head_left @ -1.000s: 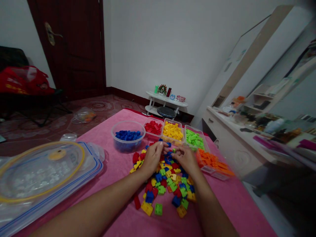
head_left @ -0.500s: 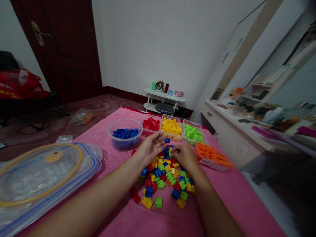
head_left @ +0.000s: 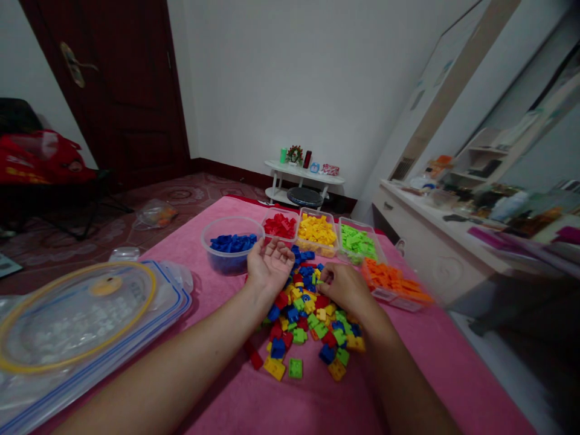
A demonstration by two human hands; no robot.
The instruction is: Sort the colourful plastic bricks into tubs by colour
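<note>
My left hand (head_left: 270,266) is palm up over the left side of a mixed pile of toy building bricks (head_left: 299,317), beside the round tub of blue bricks (head_left: 232,241). Its fingers are loosely curled and apart, and the palm shows nothing in it. My right hand (head_left: 343,288) is at the pile's right side, thumb and fingers pinched together. A bit of green shows at its fingertips; whether it is held I cannot tell. Several blue bricks (head_left: 301,256) lie at the pile's far end, between the hands.
Behind the pile stand clear boxes of red bricks (head_left: 280,226), yellow bricks (head_left: 317,231) and green bricks (head_left: 357,241). A box of orange bricks (head_left: 393,282) is at the right. Clear lids (head_left: 131,320) lie at the left on the pink cloth (head_left: 217,386).
My left hand has moved left, away from the pile's middle and towards the blue tub, its palm turned up more. My right hand stays near the pile, pinched. The view has shifted slightly.
</note>
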